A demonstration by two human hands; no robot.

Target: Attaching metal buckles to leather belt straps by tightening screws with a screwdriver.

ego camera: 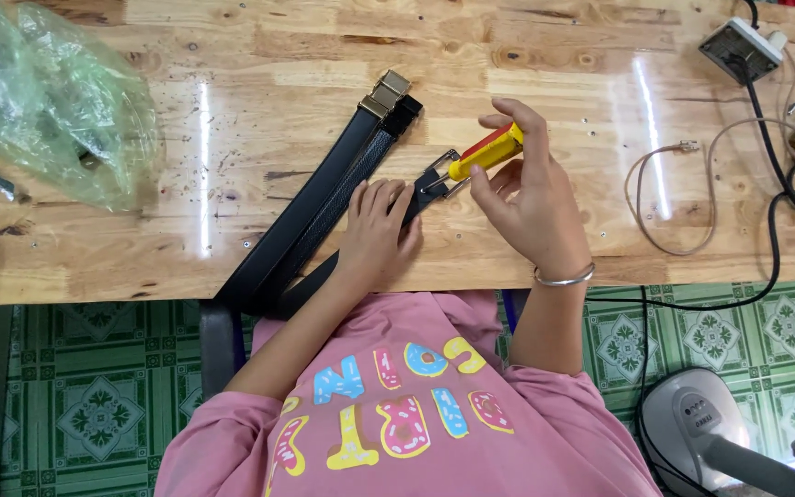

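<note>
My right hand [528, 198] grips a yellow and red screwdriver [488, 152], its tip at the silver buckle [443, 175] of a black belt [319, 276]. My left hand [377, 230] presses flat on that belt just behind the buckle. Two more black belts [324, 198] lie alongside to the left, each ending in a gold clasp [385, 92]. All the belts hang over the near edge of the wooden table [232, 55].
A clear green plastic bag [57, 101] with metal parts sits at the far left. A white power strip [740, 48], black cables [775, 202] and a thin beige wire [664, 198] lie at the right. A grey fan base [701, 428] stands on the green tiled floor.
</note>
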